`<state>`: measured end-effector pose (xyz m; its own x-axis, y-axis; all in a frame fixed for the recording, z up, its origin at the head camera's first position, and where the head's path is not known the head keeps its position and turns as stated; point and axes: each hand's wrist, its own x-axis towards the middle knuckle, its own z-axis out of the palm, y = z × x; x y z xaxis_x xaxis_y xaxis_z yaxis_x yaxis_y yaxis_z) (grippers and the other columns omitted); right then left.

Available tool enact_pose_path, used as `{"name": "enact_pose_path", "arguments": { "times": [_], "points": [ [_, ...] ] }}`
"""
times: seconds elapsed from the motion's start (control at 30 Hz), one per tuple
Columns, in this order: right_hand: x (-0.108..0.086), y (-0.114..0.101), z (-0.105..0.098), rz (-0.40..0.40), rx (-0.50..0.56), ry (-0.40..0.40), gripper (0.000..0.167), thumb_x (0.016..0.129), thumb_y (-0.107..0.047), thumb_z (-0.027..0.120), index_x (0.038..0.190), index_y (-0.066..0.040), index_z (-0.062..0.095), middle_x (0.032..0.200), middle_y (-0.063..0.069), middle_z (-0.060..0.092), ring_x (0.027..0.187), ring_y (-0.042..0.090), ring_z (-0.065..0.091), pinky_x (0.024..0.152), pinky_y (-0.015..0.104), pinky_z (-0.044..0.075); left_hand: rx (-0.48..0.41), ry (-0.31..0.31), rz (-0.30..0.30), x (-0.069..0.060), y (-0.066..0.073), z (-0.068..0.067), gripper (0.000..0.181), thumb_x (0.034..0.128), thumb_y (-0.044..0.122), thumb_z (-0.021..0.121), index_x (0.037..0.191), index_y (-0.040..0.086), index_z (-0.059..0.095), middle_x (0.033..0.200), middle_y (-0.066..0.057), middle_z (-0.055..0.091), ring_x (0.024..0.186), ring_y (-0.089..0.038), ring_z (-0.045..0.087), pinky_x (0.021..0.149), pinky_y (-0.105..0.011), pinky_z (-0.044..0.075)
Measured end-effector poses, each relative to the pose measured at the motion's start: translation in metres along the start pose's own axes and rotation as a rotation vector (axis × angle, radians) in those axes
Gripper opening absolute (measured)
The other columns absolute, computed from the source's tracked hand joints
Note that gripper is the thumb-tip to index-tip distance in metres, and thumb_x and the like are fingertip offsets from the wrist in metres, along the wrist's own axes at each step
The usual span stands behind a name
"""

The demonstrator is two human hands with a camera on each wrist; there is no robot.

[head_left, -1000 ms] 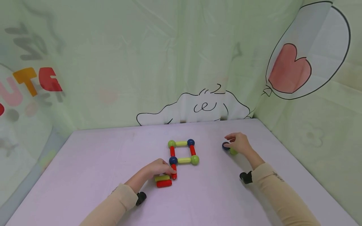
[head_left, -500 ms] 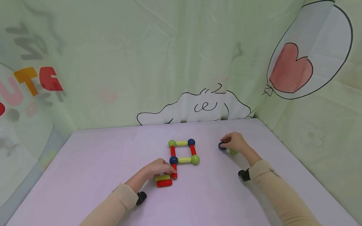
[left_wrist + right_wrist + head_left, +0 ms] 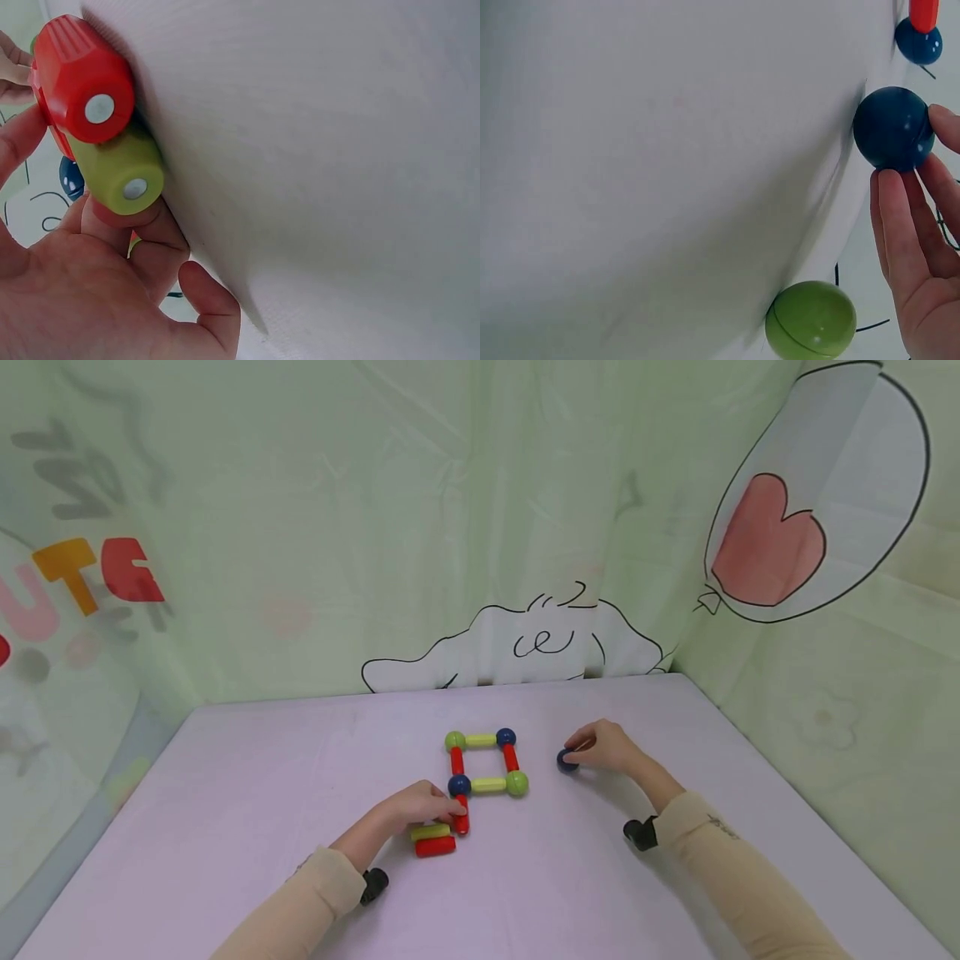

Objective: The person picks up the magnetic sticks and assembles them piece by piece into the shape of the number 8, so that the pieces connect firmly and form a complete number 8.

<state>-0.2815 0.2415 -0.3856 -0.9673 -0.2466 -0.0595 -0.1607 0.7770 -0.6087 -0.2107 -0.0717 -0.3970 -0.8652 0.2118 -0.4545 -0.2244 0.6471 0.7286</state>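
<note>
Four-sided magnetic frame: a square [image 3: 487,785] of red and yellow rods with blue and green balls at its corners lies on the table. From its near left blue ball [image 3: 459,786], a red rod [image 3: 462,822] extends toward me, and my left hand [image 3: 422,804] pinches it. Beside that hand lie a yellow-green rod [image 3: 124,172] and a loose red rod [image 3: 82,82], side by side. To the right of the square, my right hand [image 3: 609,748] holds a blue ball [image 3: 894,129] between thumb and fingers, at the tabletop. A green ball [image 3: 810,321] sits behind it, hidden in the head view.
A pale cloth covers the table [image 3: 262,793]. Printed curtains [image 3: 300,527] hang at its back and sides. Dark wrist cameras sit under both sleeves.
My right hand has drawn the blue ball left and nearer, away from the green ball and closer to the square. The left hand stays on the red rod.
</note>
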Motion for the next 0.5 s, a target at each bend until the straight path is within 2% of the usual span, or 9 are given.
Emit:
{"name": "enact_pose_path", "arguments": {
  "times": [0.3,0.5],
  "points": [
    [-0.018,-0.007,0.012,-0.042,0.119,-0.112,0.026,0.076,-0.019,0.074,0.096,-0.002,0.068,0.091,0.005,0.066,0.081,0.018,0.061,0.069,0.028,0.051,0.007,-0.001,-0.013,0.003,-0.002,0.0,0.038,0.0825,0.029,0.066,0.103,-0.001,0.054,0.088,-0.005,0.059,0.088,-0.022,0.05,0.078,-0.037,0.045],
    [-0.03,-0.019,0.026,-0.118,0.149,-0.169,0.024,0.075,-0.018,0.076,0.092,-0.004,0.069,0.089,0.003,0.066,0.078,0.016,0.062,0.068,0.027,0.052,-0.01,-0.009,-0.018,0.001,0.0,0.0,0.038,0.083,0.028,0.065,0.104,-0.002,0.053,0.087,-0.005,0.06,0.089,-0.022,0.05,0.08,-0.038,0.044]
  ]
}}
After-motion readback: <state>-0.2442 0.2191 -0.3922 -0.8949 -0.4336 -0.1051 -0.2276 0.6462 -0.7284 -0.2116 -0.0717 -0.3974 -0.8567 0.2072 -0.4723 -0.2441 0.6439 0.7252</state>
